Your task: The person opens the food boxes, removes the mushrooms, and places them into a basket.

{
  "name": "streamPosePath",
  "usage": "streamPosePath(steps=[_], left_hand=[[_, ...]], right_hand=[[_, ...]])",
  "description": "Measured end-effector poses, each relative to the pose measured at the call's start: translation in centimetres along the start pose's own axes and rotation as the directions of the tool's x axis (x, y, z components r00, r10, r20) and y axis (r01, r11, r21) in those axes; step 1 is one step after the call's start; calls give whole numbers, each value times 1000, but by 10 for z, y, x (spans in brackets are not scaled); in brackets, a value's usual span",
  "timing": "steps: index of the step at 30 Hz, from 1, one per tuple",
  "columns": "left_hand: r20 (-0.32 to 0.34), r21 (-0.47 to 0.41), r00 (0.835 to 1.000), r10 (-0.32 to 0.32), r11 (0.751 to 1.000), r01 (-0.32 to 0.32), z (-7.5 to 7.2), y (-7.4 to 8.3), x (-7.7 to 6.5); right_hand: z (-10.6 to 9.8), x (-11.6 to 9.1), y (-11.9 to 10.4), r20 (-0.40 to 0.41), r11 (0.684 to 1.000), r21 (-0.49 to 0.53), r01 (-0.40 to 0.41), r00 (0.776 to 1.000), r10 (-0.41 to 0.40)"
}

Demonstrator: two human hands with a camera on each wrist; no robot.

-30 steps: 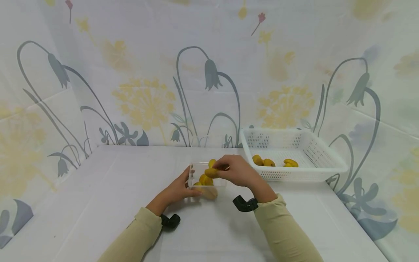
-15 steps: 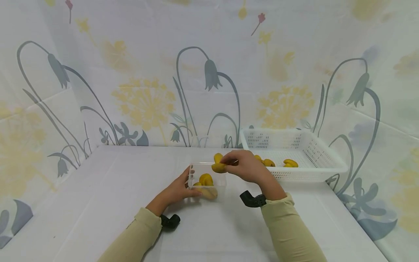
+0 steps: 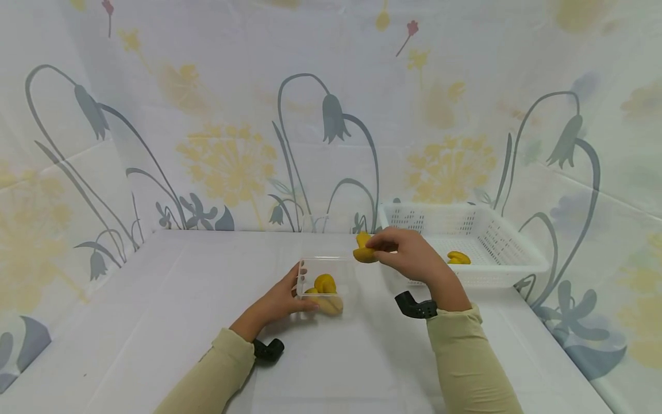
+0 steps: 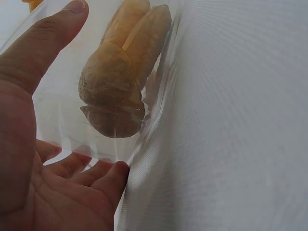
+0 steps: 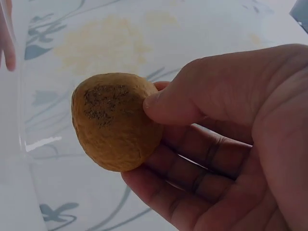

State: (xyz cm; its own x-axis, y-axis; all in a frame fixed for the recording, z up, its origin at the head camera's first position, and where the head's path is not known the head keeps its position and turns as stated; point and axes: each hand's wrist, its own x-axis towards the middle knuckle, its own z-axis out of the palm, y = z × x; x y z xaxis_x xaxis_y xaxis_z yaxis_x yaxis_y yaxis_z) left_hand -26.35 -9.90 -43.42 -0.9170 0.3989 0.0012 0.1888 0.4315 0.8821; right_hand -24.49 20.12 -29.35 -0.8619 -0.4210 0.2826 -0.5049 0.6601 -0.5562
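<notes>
My right hand point(image 3: 411, 256) pinches a yellow-brown mushroom point(image 3: 365, 255) by its cap, stem pointing up, in the air right of the clear plastic box point(image 3: 316, 295). In the right wrist view, the thumb presses the dark-speckled cap point(image 5: 113, 122) against the fingers. My left hand point(image 3: 276, 299) grips the box at its left side, thumb on the near wall and fingers round the left wall. Inside the box lie several mushrooms point(image 3: 324, 284); through the wall, the left wrist view shows their caps point(image 4: 108, 79) and stems.
A white perforated basket point(image 3: 491, 268) stands at the back right with yellow mushrooms point(image 3: 458, 257) in it; my right hand and forearm cover its near left corner. White cloth point(image 3: 170, 287) covers the table, and a flower-printed curtain point(image 3: 233, 57) hangs behind.
My right hand has carried the mushroom up and rightward, from over the box to beside it, and now hides the mushrooms at the basket's left end. The left hand and box stay put.
</notes>
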Motion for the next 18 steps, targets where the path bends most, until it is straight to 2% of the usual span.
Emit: streamPosePath(steps=[9, 15, 18], left_hand=[[5, -3, 1000, 5, 1000, -5, 0, 0, -1], [6, -2, 1000, 4, 1000, -4, 0, -1, 0], [4, -4, 1000, 7, 1000, -7, 0, -1, 0]], right_hand=[[-14, -5, 16, -72, 997, -74, -10, 997, 4], [-25, -10, 26, -85, 995, -24, -92, 992, 89], [-29, -11, 31, -93, 992, -40, -121, 989, 117]])
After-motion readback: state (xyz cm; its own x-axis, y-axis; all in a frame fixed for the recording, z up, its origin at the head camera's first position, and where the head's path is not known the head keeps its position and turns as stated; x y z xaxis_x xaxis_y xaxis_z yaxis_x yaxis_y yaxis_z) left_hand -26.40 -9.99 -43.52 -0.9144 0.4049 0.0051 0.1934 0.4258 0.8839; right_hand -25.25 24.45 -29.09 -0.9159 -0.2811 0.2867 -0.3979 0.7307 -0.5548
